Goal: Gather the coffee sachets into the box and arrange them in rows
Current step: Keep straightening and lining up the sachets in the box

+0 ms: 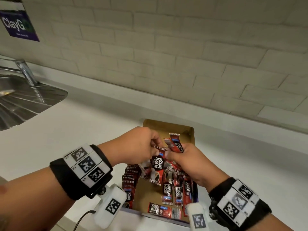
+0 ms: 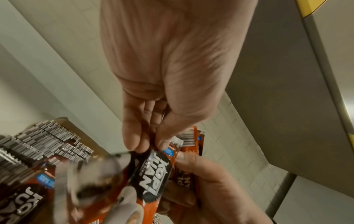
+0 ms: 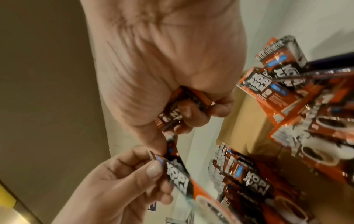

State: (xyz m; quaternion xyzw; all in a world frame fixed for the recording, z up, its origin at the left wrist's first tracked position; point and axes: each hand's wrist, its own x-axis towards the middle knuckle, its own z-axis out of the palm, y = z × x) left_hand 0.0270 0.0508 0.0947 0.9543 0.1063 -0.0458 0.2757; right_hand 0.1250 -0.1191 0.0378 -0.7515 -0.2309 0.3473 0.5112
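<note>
An open cardboard box (image 1: 166, 125) lies on the white counter in the head view. A row of red Kopi Juan sachets (image 1: 130, 177) stands on edge along its left side, and loose sachets (image 1: 176, 189) lie jumbled on its right. Above the box my left hand (image 1: 157, 148) pinches the top edge of one hanging sachet (image 1: 156, 165), seen close in the left wrist view as the sachet (image 2: 153, 177). My right hand (image 1: 173, 152) grips a small bunch of sachets (image 1: 175, 144), its fingers (image 3: 191, 112) curled round them, and its thumb is beside the hanging sachet.
A steel sink (image 1: 25, 100) with a tap (image 1: 26, 72) sits at the far left. A tiled wall (image 1: 166, 47) runs behind the counter (image 1: 83, 130), with a purple sign (image 1: 18, 25) on it. The box reaches the counter's front edge.
</note>
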